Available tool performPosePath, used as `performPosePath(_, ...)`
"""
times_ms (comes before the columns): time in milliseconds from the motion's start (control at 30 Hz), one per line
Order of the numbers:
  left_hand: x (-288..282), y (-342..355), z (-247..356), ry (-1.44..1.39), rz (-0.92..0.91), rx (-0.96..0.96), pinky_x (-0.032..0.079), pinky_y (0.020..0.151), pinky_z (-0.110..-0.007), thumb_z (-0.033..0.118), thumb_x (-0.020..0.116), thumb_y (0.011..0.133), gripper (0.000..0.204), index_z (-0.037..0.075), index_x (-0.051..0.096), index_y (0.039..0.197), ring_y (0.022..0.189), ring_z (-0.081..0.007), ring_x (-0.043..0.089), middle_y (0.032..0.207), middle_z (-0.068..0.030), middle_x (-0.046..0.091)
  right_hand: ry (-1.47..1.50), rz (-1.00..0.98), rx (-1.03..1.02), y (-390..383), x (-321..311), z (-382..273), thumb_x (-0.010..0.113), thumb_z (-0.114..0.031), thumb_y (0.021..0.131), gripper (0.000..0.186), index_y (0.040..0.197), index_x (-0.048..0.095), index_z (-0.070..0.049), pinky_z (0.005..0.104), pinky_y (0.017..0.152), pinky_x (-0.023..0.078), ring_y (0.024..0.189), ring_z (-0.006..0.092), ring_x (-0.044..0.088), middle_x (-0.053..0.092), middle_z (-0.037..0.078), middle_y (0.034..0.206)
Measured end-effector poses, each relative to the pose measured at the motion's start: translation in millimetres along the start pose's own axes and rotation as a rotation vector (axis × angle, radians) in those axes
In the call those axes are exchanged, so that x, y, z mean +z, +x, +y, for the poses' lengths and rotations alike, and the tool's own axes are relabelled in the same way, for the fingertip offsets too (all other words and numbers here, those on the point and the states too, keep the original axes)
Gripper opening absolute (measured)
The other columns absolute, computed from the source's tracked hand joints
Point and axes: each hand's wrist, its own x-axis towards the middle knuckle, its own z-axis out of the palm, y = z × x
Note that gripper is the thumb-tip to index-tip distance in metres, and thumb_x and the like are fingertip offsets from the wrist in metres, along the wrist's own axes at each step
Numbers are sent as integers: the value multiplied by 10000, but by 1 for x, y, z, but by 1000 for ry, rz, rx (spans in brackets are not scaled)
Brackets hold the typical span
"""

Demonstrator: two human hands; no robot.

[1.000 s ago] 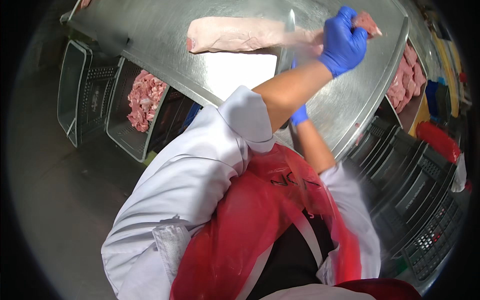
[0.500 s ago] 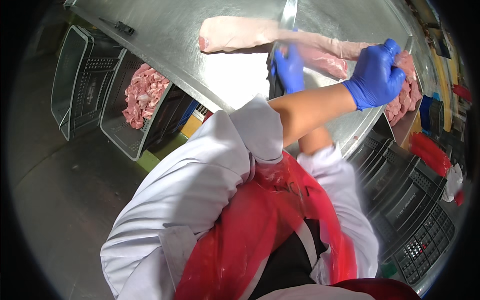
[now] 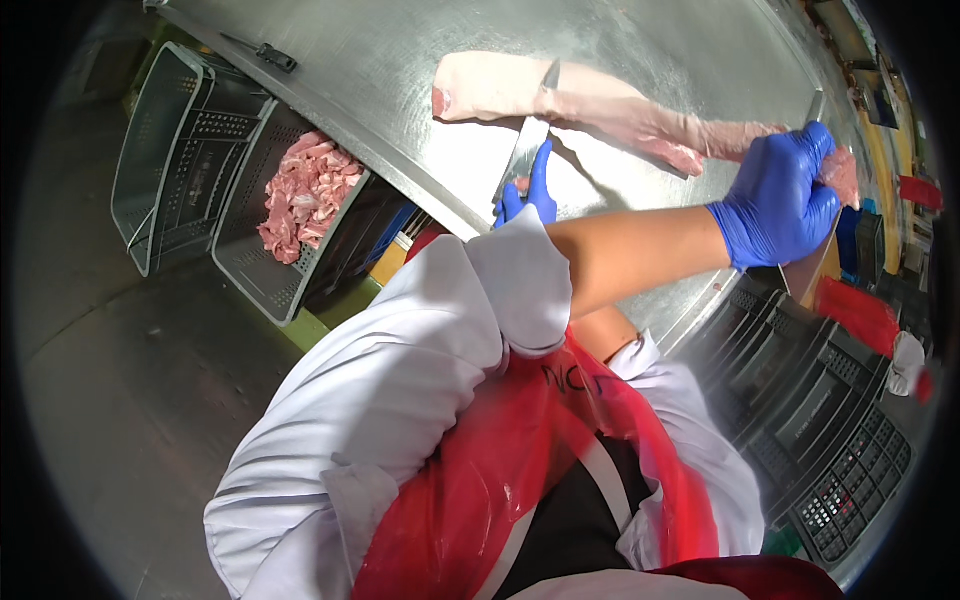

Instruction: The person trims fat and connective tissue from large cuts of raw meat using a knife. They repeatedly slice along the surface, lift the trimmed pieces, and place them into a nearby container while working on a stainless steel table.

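Observation:
My arms cross, the left forearm over the right. At the right of the metal table, my left hand [image 3: 782, 195], in a blue glove, is closed on the narrow end of a long, pale piece of meat [image 3: 620, 103]. My right hand [image 3: 532, 197], gloved in blue too, is left of it and closed round the handle of a knife [image 3: 524, 152]. The blade points away from me and crosses the wide part of the meat; its tip shows on the upper surface. How deep the blade sits cannot be seen. Redder flesh shows along the meat's near edge.
Left of the metal table [image 3: 350, 165], a grey crate [image 3: 245, 262] holds meat scraps [image 3: 305, 195], beside another grey crate [image 3: 150, 170]. A small black tool [image 3: 275, 57] lies at the table's left edge. Dark crates [image 3: 810, 400] stand at the right, near a red bag [image 3: 855, 315].
My right hand has drawn the knife back toward me and to the left. My left hand has come slightly nearer, still gripping the meat's end. The view has shifted a little.

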Motion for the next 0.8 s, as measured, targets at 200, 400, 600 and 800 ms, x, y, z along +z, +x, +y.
performPosePath(200, -1, -5, 28, -249, -70, -33, 503, 605, -430, 0, 558, 828, 93, -33, 473, 843, 688, -410, 670, 698, -184, 644, -39, -87, -38, 62, 10, -45, 494, -154, 993, 530, 1487, 330, -49, 333, 530, 544, 622, 170, 622, 632, 117, 795)
performPosePath(400, -24, 12, 64, -183, 30, -20, 491, 621, -470, -3, 561, 794, 120, -40, 462, 851, 689, -435, 642, 692, -208, 628, -104, -70, -37, 22, 62, -59, 513, -171, 1005, 699, 1628, 198, -135, 325, 552, 549, 640, 157, 633, 642, 101, 821)
performPosePath(600, -43, 26, 92, -222, -101, -87, 468, 626, -466, 6, 575, 788, 163, -49, 464, 895, 741, -444, 631, 745, -238, 600, 61, -55, -92, -17, 119, -14, 504, -58, 977, 573, 1517, 326, -129, 341, 445, 507, 514, 159, 557, 574, 81, 714)
performPosePath(800, -47, 12, 124, -380, -91, -51, 444, 598, -411, -11, 556, 840, 83, -27, 474, 838, 688, -342, 637, 709, -175, 586, 102, -35, 55, 51, 146, -51, 531, -166, 1001, 414, 1378, 456, -12, 353, 534, 559, 633, 193, 664, 655, 112, 812)
